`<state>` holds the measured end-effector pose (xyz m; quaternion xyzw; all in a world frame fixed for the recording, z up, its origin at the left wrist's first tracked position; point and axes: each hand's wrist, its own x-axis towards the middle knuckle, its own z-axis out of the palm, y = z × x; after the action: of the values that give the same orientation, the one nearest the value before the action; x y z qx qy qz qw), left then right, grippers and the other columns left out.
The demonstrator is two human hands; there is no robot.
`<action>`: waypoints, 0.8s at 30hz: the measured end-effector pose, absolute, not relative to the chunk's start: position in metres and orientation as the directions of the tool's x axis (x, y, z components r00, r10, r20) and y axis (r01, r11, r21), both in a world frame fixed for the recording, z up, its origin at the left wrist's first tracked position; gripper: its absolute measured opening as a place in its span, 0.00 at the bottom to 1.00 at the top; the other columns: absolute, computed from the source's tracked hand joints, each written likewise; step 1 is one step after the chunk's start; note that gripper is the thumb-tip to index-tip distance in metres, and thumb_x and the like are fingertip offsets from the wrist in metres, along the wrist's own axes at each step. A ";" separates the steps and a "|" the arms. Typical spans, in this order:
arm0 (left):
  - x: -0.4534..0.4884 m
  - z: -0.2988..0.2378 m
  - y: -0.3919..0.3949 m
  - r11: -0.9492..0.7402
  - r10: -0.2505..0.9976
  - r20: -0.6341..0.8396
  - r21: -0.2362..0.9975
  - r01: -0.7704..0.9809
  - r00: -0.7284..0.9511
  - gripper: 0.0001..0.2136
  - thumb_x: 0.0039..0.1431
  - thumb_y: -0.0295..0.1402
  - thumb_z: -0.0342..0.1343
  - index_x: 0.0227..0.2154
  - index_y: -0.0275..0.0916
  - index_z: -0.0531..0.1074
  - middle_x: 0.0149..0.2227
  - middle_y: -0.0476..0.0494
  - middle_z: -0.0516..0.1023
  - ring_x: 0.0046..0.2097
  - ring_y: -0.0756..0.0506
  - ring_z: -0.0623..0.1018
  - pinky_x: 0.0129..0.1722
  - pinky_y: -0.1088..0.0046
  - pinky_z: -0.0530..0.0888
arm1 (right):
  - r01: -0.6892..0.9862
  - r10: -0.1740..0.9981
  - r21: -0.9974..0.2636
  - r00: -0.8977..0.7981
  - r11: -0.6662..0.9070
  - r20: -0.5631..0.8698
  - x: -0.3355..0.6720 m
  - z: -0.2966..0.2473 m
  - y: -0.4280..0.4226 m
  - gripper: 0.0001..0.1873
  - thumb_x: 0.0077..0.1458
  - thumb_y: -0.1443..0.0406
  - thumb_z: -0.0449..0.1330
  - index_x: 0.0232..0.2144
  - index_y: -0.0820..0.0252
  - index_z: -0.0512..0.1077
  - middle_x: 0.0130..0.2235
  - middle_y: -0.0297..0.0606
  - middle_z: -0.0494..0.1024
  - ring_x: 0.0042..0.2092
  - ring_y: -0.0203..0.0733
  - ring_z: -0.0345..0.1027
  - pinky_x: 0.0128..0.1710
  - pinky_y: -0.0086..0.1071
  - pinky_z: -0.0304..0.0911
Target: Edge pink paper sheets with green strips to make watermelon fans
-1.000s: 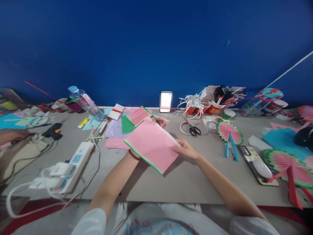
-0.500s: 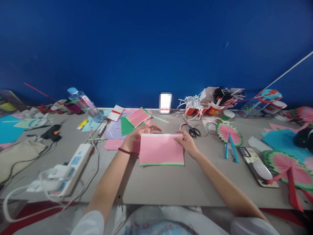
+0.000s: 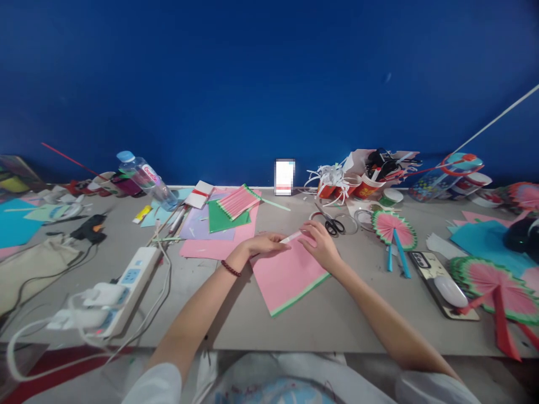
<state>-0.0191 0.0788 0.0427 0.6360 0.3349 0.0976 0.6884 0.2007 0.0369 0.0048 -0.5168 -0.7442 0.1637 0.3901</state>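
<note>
A pink sheet of paper [image 3: 290, 278] with a green strip along its near edge lies tilted on the table in front of me. Its far edge shows a narrow pale band. My left hand [image 3: 267, 244] pinches that edge at the left corner. At the other end of the band, my right hand [image 3: 319, 242] has its fingers closed on the paper, thumb on the near side. Left of and beyond my hands sits a pleated pink paper piece with green edges [image 3: 239, 202], resting on a green sheet [image 3: 221, 224].
Black-handled scissors [image 3: 334, 225] lie beyond my right hand. Pleated watermelon fans [image 3: 394, 229] and a phone [image 3: 429, 275] with a white mouse [image 3: 450, 292] are at right. A power strip [image 3: 132, 292] with cables and a tilted bottle [image 3: 147, 177] stand left.
The pink sheet has turned, its right side swinging away from me and its near-left corner coming closer. My left hand has gone from loosely spread fingers to gripping the far edge.
</note>
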 end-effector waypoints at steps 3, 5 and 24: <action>-0.015 0.042 0.076 0.205 0.560 -0.301 0.953 0.223 0.772 0.22 0.50 0.47 0.63 0.44 0.39 0.74 0.27 0.50 0.69 0.26 0.53 0.63 0.24 0.77 0.57 | 0.734 0.803 -0.432 -0.256 0.524 0.539 0.199 0.006 0.035 0.09 0.60 0.62 0.55 0.40 0.54 0.75 0.54 0.45 0.71 0.52 0.50 0.65 0.52 0.45 0.61; -0.013 0.041 0.075 0.223 0.549 -0.304 0.951 0.214 0.778 0.24 0.50 0.48 0.63 0.46 0.37 0.73 0.27 0.51 0.67 0.26 0.53 0.61 0.25 0.77 0.56 | 0.754 0.750 -0.330 -0.308 0.568 0.585 0.199 0.005 0.035 0.09 0.61 0.64 0.55 0.39 0.54 0.75 0.50 0.44 0.74 0.51 0.50 0.66 0.50 0.45 0.62; -0.014 0.025 0.076 0.337 0.520 -0.363 0.919 0.205 0.773 0.22 0.45 0.51 0.65 0.30 0.35 0.72 0.25 0.53 0.64 0.28 0.52 0.61 0.29 0.74 0.57 | 0.612 0.721 -0.407 -0.445 0.678 0.531 0.200 0.009 0.034 0.09 0.59 0.70 0.55 0.40 0.56 0.73 0.38 0.39 0.79 0.42 0.44 0.71 0.44 0.40 0.63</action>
<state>-0.0137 0.0764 0.0251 0.5659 0.3203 0.1047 0.7524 0.1996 0.0344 0.0088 -0.3938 -0.8464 0.0775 0.3500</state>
